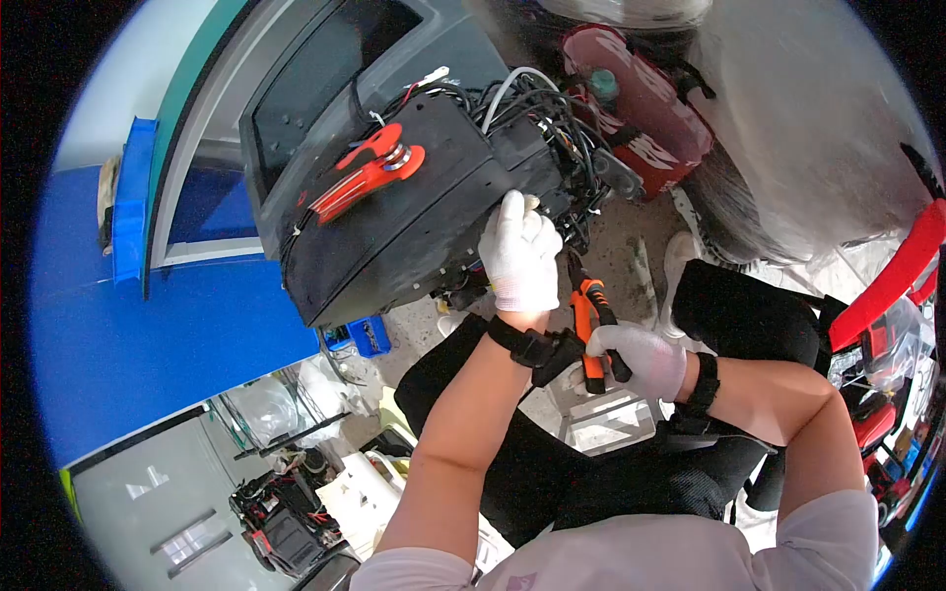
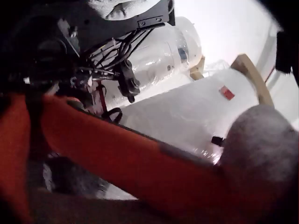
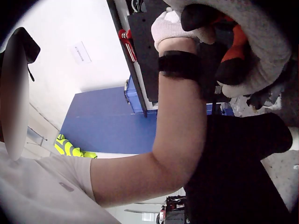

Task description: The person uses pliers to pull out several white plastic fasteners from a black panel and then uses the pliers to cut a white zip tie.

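Note:
My white-gloved left hand [image 1: 520, 251] rests on the near edge of a black housing [image 1: 414, 217], beside a thick bundle of black cables [image 1: 562, 123]. My gloved right hand [image 1: 645, 360] grips orange-and-black pliers [image 1: 583, 330] by the handles, just below the left hand. The pliers' head points up toward the housing's underside, partly hidden among dark parts. In the left wrist view, the orange handles [image 2: 117, 144] fill the foreground, blurred. The right wrist view shows the right hand's fingers [image 3: 268, 46] curled round the handles. A second red-handled tool [image 1: 374, 172] lies on top of the housing.
A blue table [image 1: 177, 345] stands at the left, with a small blue bin [image 1: 370, 336] by its edge. Behind the cables sits a dark red patterned bag [image 1: 641, 108]. Plastic-wrapped bulky items [image 1: 818, 118] fill the back right. Black-clad legs [image 1: 532, 483] are close below the hands.

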A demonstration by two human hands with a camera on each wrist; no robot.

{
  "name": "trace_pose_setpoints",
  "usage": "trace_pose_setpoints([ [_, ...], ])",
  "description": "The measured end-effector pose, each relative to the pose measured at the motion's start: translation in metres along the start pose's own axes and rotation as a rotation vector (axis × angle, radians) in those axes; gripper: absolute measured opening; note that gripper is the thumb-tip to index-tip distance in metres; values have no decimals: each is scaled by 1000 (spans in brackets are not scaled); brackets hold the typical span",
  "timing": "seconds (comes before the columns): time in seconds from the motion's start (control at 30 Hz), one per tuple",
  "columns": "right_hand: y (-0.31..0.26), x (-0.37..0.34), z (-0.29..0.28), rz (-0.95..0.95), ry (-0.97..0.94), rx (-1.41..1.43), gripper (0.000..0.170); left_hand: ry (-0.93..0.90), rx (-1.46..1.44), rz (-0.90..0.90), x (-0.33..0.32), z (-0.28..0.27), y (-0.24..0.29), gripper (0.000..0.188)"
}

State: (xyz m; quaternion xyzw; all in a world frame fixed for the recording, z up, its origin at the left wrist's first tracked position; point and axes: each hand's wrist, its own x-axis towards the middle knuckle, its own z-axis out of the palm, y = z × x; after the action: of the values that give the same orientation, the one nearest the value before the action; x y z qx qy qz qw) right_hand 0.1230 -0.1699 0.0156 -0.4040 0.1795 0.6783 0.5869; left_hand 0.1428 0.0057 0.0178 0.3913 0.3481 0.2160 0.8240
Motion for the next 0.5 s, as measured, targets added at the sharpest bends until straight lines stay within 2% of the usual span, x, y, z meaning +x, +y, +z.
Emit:
trace_pose_setpoints([
  [0.07,4,5,-6,-19,-12,-34,30,-192,-448,-205,0,-5,-3,26],
  [0.13,5,6,-11,-37,-25,-67,29,-246,-481,-216,-1,-8,-4,26],
  [0.2,-1,1,-11,-81,-74,-238,26,-303,-515,-226,-1,-8,-2,27],
  [0.33,-12,-9,6,-96,-1,-163,22,-189,-231,-288,-3,-10,12,26],
  [0.4,-13,-7,6,-12,39,-1,22,-137,-27,-316,-7,-10,18,27],
  [0.43,-14,-8,5,-11,40,-2,22,-136,-28,-316,-11,-14,20,27],
  [0.5,-18,-13,2,-56,11,-322,25,-164,4,-271,-15,-21,27,27],
])
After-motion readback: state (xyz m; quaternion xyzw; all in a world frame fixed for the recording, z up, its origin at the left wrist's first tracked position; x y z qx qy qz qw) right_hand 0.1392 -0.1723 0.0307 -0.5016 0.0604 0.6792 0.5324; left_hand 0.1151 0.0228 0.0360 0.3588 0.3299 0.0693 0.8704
